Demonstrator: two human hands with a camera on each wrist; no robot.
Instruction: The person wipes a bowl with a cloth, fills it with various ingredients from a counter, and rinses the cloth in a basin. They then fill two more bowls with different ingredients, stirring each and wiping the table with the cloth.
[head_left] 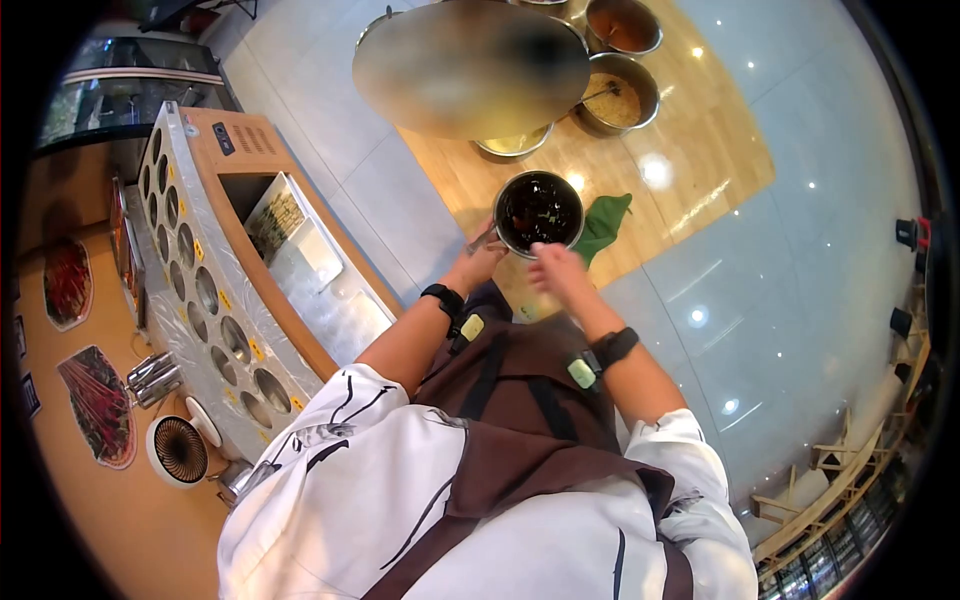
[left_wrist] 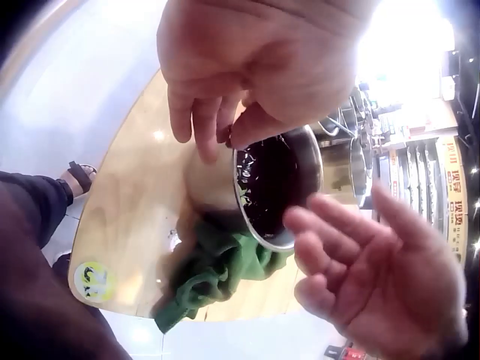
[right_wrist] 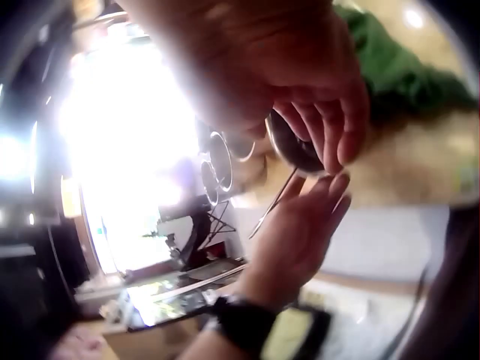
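A metal pot (head_left: 540, 213) with dark liquid and floating green bits stands near the front of the wooden table. My left hand (head_left: 477, 266) is at its near left rim; in the left wrist view, the left thumb and fingers (left_wrist: 236, 109) come together at the rim and grip it. A thin metal handle (right_wrist: 271, 204) leans out over the rim beside this hand. Above the near right rim, my right hand (head_left: 560, 274) hovers, blurred. Seen from the left wrist, the right hand (left_wrist: 382, 277) has its palm turned up and its fingers loosely bent, holding nothing.
A green cloth (head_left: 603, 226) lies against the pot's right side. Farther back on the wooden table (head_left: 690, 195) are a pot of grainy yellowish food (head_left: 612, 95) and a pot of reddish liquid (head_left: 625, 28). A counter with round wells (head_left: 205, 290) stands at the left.
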